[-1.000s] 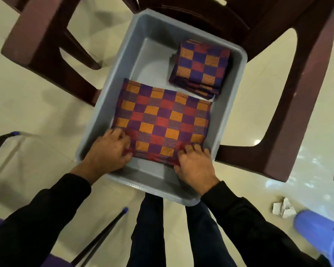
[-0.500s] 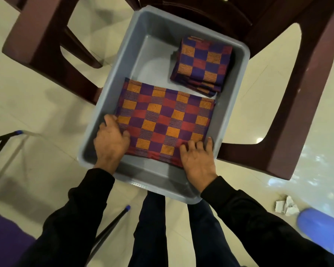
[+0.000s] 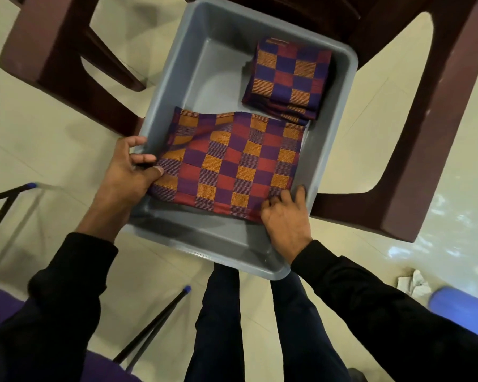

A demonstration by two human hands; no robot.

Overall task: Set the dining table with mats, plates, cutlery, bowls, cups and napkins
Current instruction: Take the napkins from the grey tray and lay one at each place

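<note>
Both hands reach into a grey tub (image 3: 340, 150) set on a brown chair (image 3: 425, 133). Left hand (image 3: 127, 172) pinches the near-left edge of the mats (image 3: 232, 166), thumb on top, fingers curled under; that corner is raised and rumpled, likely to get under the stack. Right hand (image 3: 284, 216) has curled fingers at the near-right corner, apparently digging for the same purchase. Farther back, folded napkins (image 3: 287, 78) sit in the far-right corner, untouched.
</note>
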